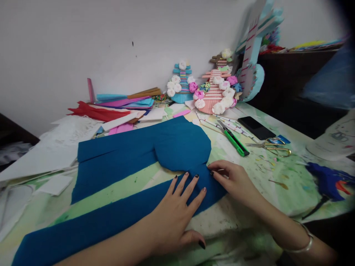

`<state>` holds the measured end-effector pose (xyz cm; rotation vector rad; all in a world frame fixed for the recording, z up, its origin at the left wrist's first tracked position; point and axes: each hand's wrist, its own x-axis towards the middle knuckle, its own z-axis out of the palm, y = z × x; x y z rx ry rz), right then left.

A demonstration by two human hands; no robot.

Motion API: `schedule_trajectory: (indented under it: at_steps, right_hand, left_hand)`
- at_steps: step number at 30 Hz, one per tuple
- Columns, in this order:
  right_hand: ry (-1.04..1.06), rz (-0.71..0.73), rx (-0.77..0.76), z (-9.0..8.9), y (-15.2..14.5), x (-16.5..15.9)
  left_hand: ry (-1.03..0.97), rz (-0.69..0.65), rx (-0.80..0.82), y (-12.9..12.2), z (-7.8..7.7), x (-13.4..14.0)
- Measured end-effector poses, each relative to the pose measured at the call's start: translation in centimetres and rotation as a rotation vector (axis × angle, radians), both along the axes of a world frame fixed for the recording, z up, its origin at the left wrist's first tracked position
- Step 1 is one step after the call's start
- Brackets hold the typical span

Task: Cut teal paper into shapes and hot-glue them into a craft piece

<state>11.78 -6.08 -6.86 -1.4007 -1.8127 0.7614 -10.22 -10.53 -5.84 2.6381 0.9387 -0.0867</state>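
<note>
A long dark-blue sheet [116, 155], which looks like crepe paper or cloth, lies across the table; I cannot tell which. Its right part covers or forms a rounded, pear-like shape [183, 146]. A strip [100, 218] of the same blue runs along the near side toward the lower left. My left hand [180, 210] rests flat on this strip with its fingers spread, the fingertips at the edge of the rounded shape. My right hand [235, 181] pinches the blue material at the right, with thumb and forefinger close together.
A green utility knife [234, 140], gold-handled scissors [273, 147], a black phone [257, 127] and several thin sticks lie to the right. Small stringed-instrument models [213, 92] with paper flowers stand at the back. Coloured paper [102, 112] is piled behind left; a white cup [334, 138] stands far right.
</note>
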Motion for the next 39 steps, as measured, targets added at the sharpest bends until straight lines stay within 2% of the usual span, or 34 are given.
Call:
schedule_trajectory:
  at_steps: [4,7,13,20,26,34,39]
  right_hand:
    - [-0.143,-0.009,0.074,0.1,-0.5,-0.3]
    - [-0.115,-0.01,0.004,-0.1,-0.5,-0.6]
    - [0.073,-0.035,-0.131,-0.4,0.1,-1.0]
    - [0.499,-0.011,-0.333,0.5,0.3,-1.2]
    - [0.728,0.11,-0.533,1.8,-1.5,-1.2]
    - [0.86,0.095,-0.659,1.9,-1.9,-0.9]
    - [0.971,0.073,-0.705,1.6,-2.2,-1.5]
  left_hand:
    - [-0.017,0.004,-0.006,0.0,-0.2,-0.1]
    - [-0.03,0.002,-0.011,0.0,-0.3,-0.2]
    - [-0.066,0.005,-0.026,0.0,-0.6,-0.3]
    - [-0.118,0.027,-0.025,0.0,-0.7,-0.6]
    - [-0.119,0.035,0.02,-0.1,-0.5,-0.5]
    - [-0.198,0.024,0.06,-0.3,-0.6,-1.0]
    - [-0.333,0.105,0.016,-0.6,-0.8,-1.7]
